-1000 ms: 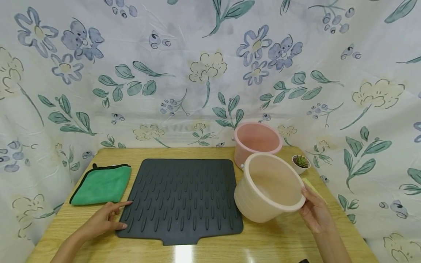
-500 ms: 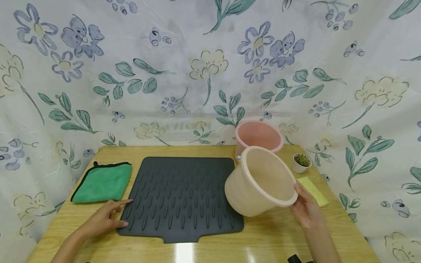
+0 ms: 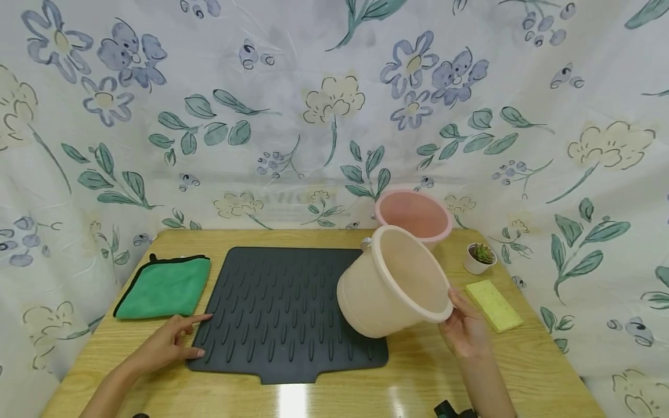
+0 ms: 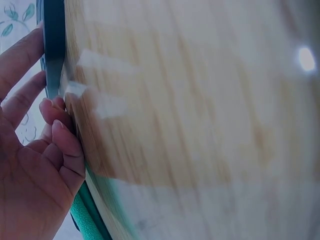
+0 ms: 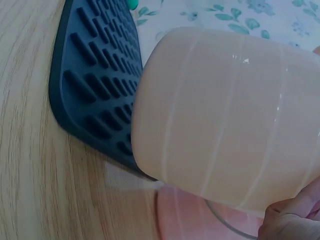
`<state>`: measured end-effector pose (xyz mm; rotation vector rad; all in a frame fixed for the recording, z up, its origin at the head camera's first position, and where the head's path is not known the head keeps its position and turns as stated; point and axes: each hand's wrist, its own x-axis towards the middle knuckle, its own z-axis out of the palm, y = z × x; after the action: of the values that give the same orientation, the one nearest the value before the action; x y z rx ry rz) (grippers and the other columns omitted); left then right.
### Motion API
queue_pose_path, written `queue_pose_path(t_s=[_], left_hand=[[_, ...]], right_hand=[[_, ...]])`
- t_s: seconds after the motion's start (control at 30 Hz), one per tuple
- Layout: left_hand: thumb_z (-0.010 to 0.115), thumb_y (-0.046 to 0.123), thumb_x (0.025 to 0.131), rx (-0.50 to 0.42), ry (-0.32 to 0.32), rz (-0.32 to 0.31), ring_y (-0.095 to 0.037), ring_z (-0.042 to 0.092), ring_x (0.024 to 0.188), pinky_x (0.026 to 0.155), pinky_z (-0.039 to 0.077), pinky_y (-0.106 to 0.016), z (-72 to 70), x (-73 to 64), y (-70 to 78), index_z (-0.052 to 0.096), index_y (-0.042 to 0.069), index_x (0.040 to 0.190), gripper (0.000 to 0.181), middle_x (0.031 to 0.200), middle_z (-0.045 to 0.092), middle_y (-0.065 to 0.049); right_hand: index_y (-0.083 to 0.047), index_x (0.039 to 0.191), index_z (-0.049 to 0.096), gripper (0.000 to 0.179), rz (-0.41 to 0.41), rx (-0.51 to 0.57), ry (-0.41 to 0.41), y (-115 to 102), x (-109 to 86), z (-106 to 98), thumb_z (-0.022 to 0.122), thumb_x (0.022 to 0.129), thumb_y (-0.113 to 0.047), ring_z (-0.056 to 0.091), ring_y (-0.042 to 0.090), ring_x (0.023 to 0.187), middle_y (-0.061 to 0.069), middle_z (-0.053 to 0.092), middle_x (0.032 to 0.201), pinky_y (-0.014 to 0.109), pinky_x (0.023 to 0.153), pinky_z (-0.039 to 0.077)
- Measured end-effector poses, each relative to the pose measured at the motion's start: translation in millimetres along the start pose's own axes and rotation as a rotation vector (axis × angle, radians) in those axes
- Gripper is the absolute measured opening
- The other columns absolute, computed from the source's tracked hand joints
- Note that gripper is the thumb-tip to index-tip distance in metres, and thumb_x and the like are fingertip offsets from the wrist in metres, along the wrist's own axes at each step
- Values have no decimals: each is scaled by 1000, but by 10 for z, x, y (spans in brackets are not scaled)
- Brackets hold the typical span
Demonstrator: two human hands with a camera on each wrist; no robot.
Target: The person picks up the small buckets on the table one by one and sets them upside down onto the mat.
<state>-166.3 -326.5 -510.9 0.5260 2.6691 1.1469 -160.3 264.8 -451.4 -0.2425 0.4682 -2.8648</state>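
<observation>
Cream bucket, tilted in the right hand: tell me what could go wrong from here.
The right hand holds the cream bucket at one side of its rim, so it might twist or slip.

In the head view, the bucket overlaps the right edge of the dark mat; lowered there, it could sit unevenly.

The left hand touches only the mat's left side, so a bump might shift the mat.
</observation>
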Motion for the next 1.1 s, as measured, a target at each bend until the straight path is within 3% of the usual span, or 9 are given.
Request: queue_pose_path(t_s=[0.27,0.63,0.9,1.1], left_hand=[[80,21,83,-3,-12,-24,-6,39,69,58,37,-24,5,8,2,46,-3,144,74,101,45,-12],[81,21,82,-10,-8,-20,-5,39,68,58,37,-24,3,10,24,47,-5,142,74,101,46,-14],[83,19,79,-22,11,-75,-6,39,63,56,36,-24,26,8,79,48,-7,141,75,98,44,-13],[82,18,80,-27,9,-60,-5,40,64,56,37,-24,29,5,85,48,-9,140,74,99,45,-13]], right_hand=[[4,105,67,41,-6,-11,72,134,43,9,29,108,-9,73,21,89,13,71,99,27,76,59],[5,99,66,40,-11,17,72,277,87,19,29,108,-9,73,20,82,14,71,94,26,69,59],[7,106,67,44,0,77,80,381,91,-4,26,108,-10,74,21,85,16,71,96,26,73,59],[6,101,68,46,4,89,90,447,108,10,26,109,-11,74,21,84,15,72,94,25,71,59]])
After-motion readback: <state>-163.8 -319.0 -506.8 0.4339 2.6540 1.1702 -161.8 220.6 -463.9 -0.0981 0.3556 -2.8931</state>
